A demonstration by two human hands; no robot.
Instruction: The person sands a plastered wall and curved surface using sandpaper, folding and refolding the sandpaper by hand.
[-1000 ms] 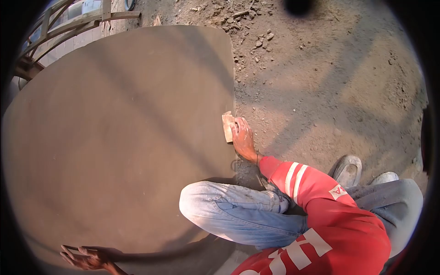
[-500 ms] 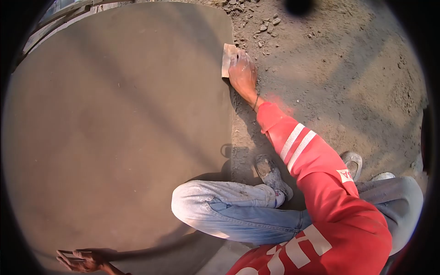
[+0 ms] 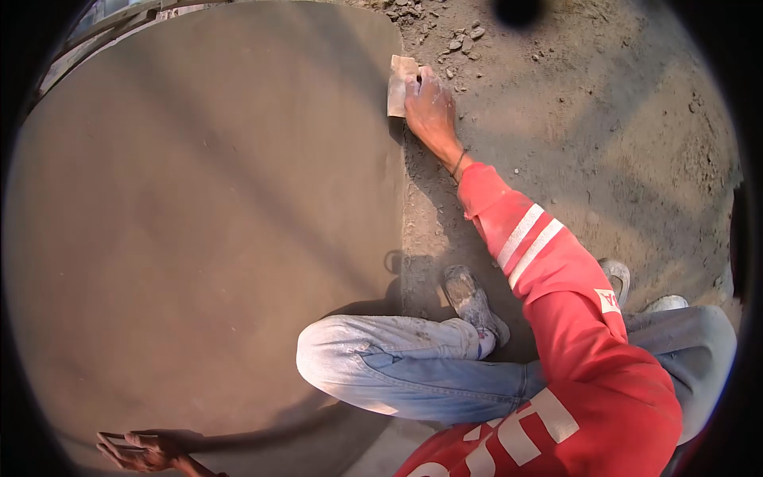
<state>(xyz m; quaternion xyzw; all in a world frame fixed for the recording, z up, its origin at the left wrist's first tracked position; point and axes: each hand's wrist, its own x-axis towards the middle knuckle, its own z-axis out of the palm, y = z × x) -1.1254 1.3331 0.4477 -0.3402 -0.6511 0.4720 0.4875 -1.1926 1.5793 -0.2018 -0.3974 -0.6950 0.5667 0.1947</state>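
Note:
My right hand (image 3: 432,109) is closed around a small, flat, rectangular plastering float (image 3: 402,86), pale and worn. It sits at the right edge of a smooth grey-brown mortar surface (image 3: 214,191), near that edge's far end. Part of the float's back is hidden by my fingers. At the lower left, my left hand (image 3: 143,451) is open, fingers stretched out and apart, over or against the same surface; whether it touches, I cannot tell. Nothing is in it.
Rough, dusty ground (image 3: 588,159) lies right of the surface, with several stone chips (image 3: 465,41) at the far side. My bent knee (image 3: 334,350) overhangs the surface's near right part, and a dusty shoe (image 3: 474,304) stands beside its edge. Boards (image 3: 103,36) show at the far left.
My right hand and the float have slid farther away along the edge and slightly right, with the arm reaching out more. My left hand stays in about the same place.

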